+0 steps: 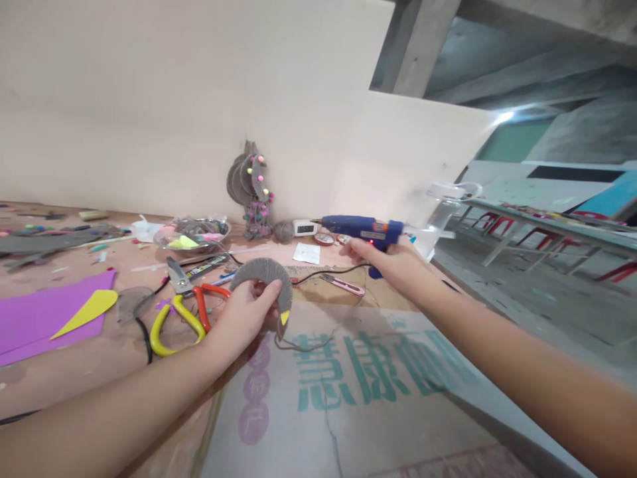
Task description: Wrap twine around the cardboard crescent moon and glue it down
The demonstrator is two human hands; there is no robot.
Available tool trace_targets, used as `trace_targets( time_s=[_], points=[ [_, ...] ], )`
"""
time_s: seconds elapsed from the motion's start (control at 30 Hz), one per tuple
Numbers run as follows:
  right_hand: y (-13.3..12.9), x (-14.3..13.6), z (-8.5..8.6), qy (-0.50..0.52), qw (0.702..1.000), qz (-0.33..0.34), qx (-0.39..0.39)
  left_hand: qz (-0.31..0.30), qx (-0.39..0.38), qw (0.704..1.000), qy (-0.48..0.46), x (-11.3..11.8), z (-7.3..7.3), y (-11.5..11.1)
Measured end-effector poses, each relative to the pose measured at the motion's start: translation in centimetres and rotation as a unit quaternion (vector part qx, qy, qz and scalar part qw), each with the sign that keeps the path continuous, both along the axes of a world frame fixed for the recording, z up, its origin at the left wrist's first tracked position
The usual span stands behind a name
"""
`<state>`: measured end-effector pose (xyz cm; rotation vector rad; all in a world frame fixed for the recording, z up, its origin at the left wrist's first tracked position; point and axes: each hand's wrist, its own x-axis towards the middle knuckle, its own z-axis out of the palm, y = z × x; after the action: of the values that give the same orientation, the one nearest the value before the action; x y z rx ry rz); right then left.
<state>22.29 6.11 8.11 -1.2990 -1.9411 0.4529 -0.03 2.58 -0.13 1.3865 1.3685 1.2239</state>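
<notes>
My left hand (pixel 253 304) grips a curved, crescent-like piece wound with grey yarn (pixel 266 267). A small yellow patch shows at its lower right end, and a loose strand of yarn (pixel 311 346) trails from it over the cardboard. Off to the right, my right hand (pixel 381 255) is closed around a blue hot glue gun (pixel 348 226), its nozzle pointing left and a small red light lit on its body. The black cord (pixel 326 271) leads left from the handle. The two hands are apart, and the nozzle does not touch the grey piece.
Scissors with yellow and red handles (pixel 182 318) lie beside my left forearm, near purple sheets (pixel 60 315). Behind stand a grey yarn-wrapped ornament with coloured beads (pixel 251 186), a bowl (pixel 223 234), a digital clock (pixel 304 228) and a plastic bottle (pixel 440 212). A pink cutter (pixel 346 286) rests on cardboard (pixel 378 425).
</notes>
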Motion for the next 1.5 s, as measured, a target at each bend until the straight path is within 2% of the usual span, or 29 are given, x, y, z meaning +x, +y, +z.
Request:
trace_targets(
  time_s=[0.1,0.27,0.37,0.47,0.6,0.7,0.77,0.87,0.97,1.1,1.2,1.37,1.5],
  points=[
    [4.4,-0.1,-0.8,-0.044,0.998,-0.049,-0.005,0.002,-0.004,1.0,0.0,0.0,-0.1,0.1],
    [10.6,-0.2,-4.3,-0.099,0.988,-0.096,-0.073,-0.008,0.011,1.0,-0.002,0.0,-0.1,0.2],
    [12.2,-0.5,-6.2,-0.127,0.98,-0.107,-0.108,-0.005,0.013,1.0,-0.009,0.1,0.0,0.2],
    [12.3,-0.5,-6.8,-0.149,0.978,-0.102,-0.107,-0.008,0.019,0.999,-0.03,0.1,0.0,0.2],
    [10.0,0.6,-5.8,-0.175,0.978,-0.091,-0.068,-0.001,0.005,0.998,-0.058,0.1,-0.2,0.3],
    [6.0,1.5,-5.1,-0.199,0.977,-0.073,-0.019,-0.006,0.01,0.998,-0.069,0.1,-0.2,0.3],
    [2.6,1.4,-4.9,-0.236,0.97,-0.009,0.058,-0.011,0.011,0.998,-0.068,0.1,-0.2,0.3],
    [-2.2,-0.1,-4.9,-0.255,0.964,0.074,0.006,-0.014,0.014,0.998,-0.061,0.0,-0.1,0.3],
    [-5.3,-2.5,-5.3,-0.259,0.953,0.156,-0.016,-0.013,0.02,0.998,-0.061,-0.1,-0.2,0.2],
    [-6.6,-5.2,-6.1,-0.23,0.953,0.196,0.013,-0.01,0.039,0.998,-0.043,-0.3,-0.5,0.2],
    [-6.6,-6.5,-6.2,-0.222,0.95,0.22,-0.004,-0.008,0.04,0.999,-0.025,-0.4,-0.7,0.4],
    [-6.3,-7.6,-4.6,-0.181,0.956,0.229,-0.022,-0.009,0.056,0.998,-0.014,-0.4,-0.4,0.4],
    [-5.7,-7.1,-3.0,-0.104,0.977,0.188,-0.001,-0.013,0.044,0.999,-0.021,-0.2,0.3,0.0]
  ],
)
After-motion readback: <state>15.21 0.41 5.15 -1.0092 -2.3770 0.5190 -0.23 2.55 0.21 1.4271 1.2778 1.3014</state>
